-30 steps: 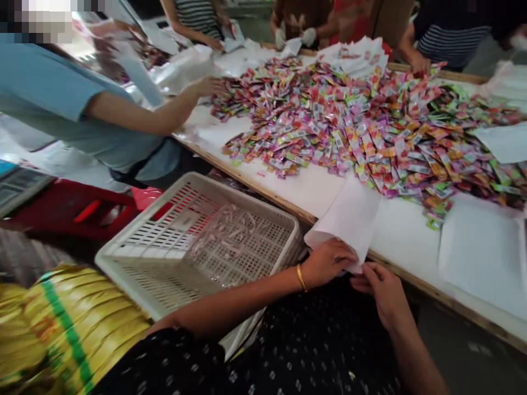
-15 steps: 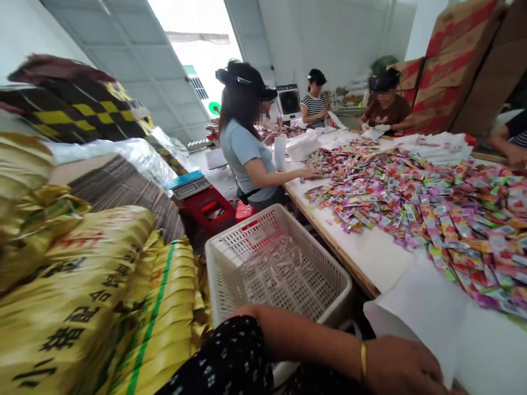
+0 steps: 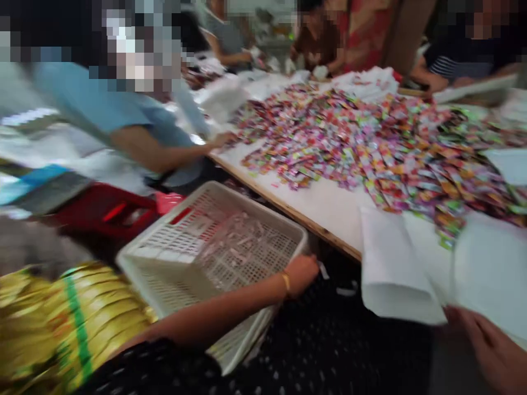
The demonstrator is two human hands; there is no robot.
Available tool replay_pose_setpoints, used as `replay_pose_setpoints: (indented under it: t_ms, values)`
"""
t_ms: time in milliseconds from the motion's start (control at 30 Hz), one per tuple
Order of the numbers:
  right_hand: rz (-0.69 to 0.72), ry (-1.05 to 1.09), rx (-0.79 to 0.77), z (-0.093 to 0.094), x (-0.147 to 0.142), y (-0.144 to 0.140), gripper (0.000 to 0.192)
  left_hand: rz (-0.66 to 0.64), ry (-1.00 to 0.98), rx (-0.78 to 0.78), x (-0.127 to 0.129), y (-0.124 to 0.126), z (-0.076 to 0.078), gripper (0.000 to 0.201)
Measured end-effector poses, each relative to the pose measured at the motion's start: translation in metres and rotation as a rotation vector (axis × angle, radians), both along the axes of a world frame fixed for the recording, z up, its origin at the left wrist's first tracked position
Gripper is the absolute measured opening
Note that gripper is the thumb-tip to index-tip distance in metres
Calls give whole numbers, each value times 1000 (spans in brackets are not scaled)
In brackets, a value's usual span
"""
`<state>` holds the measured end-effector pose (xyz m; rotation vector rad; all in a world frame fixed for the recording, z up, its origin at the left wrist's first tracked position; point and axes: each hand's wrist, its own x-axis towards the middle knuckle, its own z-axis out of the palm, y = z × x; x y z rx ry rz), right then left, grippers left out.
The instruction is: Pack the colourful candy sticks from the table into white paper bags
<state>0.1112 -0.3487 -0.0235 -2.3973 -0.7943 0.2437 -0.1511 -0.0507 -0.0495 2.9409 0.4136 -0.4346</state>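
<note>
My left hand (image 3: pixel 302 275), with a yellow band at the wrist, is closed beside the right corner of a white plastic basket (image 3: pixel 164 258). A small white strip (image 3: pixel 324 270) shows at its fingertips; blur hides whether the hand grips that or the basket's rim. Small clear-wrapped pieces (image 3: pixel 241 236) lie in the basket. At the lower right, my right hand (image 3: pixel 489 345) pinches the corner of a white bag (image 3: pixel 395 269), whose mouth gapes towards me over the table edge. Colourful small packets (image 3: pixel 329 137) are heaped on the table beyond it.
The white table (image 3: pixel 341 211) has a wooden edge. A co-worker in a light blue shirt (image 3: pixel 90 99) reaches onto it from the left; other people sit at the far side. Yellow sacks (image 3: pixel 102 307) and a red stool (image 3: pixel 102 211) stand at left. Another white sheet or bag (image 3: pixel 489 269) lies right.
My left hand has moved left from the white bag to the basket's corner and closed. My right hand has come into view at the bag. The view has swung right and down.
</note>
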Motion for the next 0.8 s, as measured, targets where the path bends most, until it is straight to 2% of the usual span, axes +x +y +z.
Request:
replay_pose_setpoints:
  t_ms: [33, 67, 133, 200, 267, 300, 400, 500, 567, 633, 700, 800]
  values:
    - [1, -143, -14, 4, 0, -8, 40, -6, -95, 4, 2, 4, 4, 26]
    - [65, -317, -21, 8, 1, -11, 43, -6, -294, 24, 5, 10, 7, 30]
    - [181, -497, -17, 14, 9, -2, 49, -143, -607, 22, 21, 19, 8, 46]
    - [498, -698, -15, 18, 21, 19, 58, -350, -787, -10, 44, 21, 3, 56]
    - [777, -801, -15, 21, 32, 41, 65, -517, -824, -61, 68, 14, -2, 54]
    - [872, -813, -16, 21, 35, 51, 66, -565, -816, -86, 78, 10, -4, 51]
    - [1044, -771, -17, 18, 36, 65, 64, -641, -772, -154, 90, 3, -7, 42]
    - [1147, -711, -11, 8, 29, 62, 59, -667, -746, -244, 79, 5, -10, 42]
    - [1166, -695, -16, 1, 23, 56, 57, -632, -743, -317, 67, 7, -11, 40]
    - [1156, -679, -26, -5, 19, 51, 55, -533, -750, -381, 59, 4, -11, 36]
    - [1094, -611, -23, -9, 14, 47, 50, -357, -751, -431, 56, -3, -10, 30]
    - [857, -428, 19, -13, 3, 45, 40, -16, -724, -506, 57, -19, -3, 30]
